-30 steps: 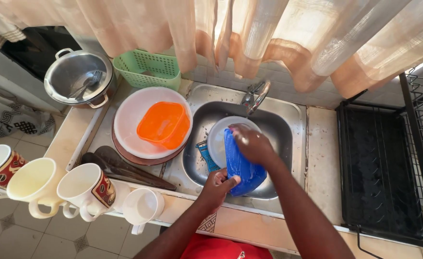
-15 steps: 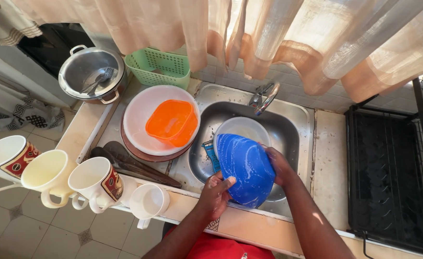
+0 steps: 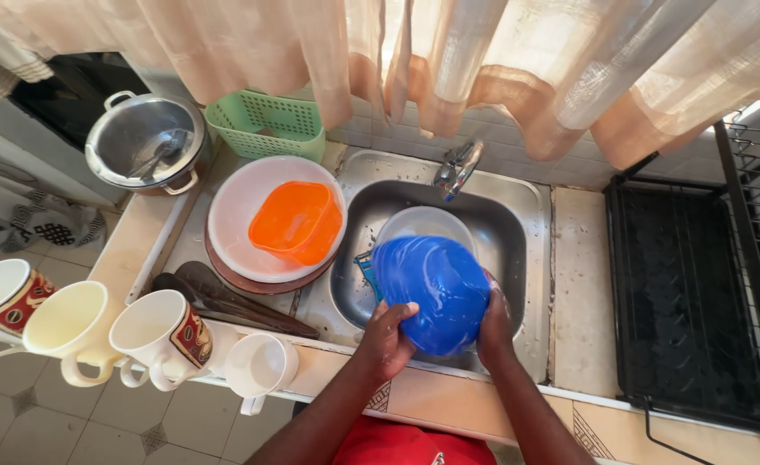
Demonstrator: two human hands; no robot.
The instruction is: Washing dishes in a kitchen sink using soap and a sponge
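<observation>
Blue bowl [image 3: 436, 293]: tilted on edge over the sink [image 3: 518, 224], underside facing up, above a pale bowl [image 3: 418, 226] in the basin.
Hands: left hand [image 3: 386, 337] curled on the near rim; right hand [image 3: 493, 320] cupped behind the right edge. Both closed on the bowl.
Slip risk: the bowl looks wet, and both grips sit low on 1 side; it could slide out and knock the pale bowl.
Mugs [image 3: 166, 334]: 4 crowd the counter [image 3: 582, 284] edge; an elbow swing could topple 1.
Change: 0.5 s ago the bowl sat similarly; 1.0 s ago it was turned edge-on, the right hand on top.
</observation>
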